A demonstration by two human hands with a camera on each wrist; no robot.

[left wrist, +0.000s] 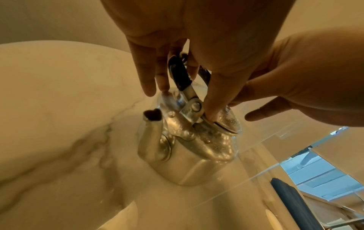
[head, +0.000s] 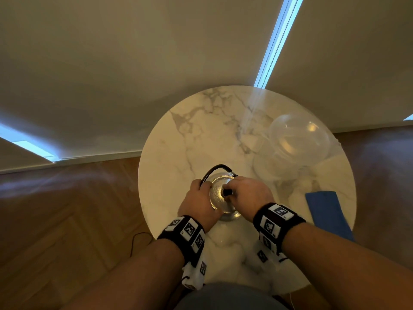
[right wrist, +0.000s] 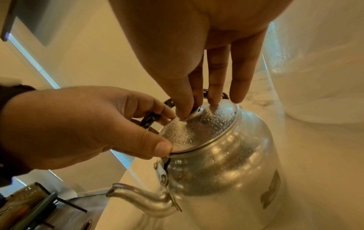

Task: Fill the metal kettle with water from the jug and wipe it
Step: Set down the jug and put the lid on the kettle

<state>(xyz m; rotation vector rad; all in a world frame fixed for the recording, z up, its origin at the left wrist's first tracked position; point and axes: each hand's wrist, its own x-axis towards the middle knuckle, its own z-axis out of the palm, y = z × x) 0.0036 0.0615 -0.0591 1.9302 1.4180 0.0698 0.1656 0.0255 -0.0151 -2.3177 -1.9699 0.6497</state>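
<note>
The metal kettle [head: 228, 217] stands on the near part of the round marble table [head: 201, 130], spout [right wrist: 138, 200] pointing left. Its lid [right wrist: 206, 124], beaded with droplets, sits on the opening. My right hand [right wrist: 192, 112] pinches the lid's knob [head: 228, 192] from above. My left hand [head: 199, 198] curls its fingers round the black handle [left wrist: 179, 73], which is tipped away, and its thumb presses the lid's rim. The clear plastic jug [head: 297, 139] stands at the back right. A blue cloth [head: 328, 213] lies at the right edge.
Wooden floor surrounds the table, with a thin cable [head: 136, 240] on it at the left. A wall with blinds rises behind. Bare marble lies beyond the kettle toward the back left.
</note>
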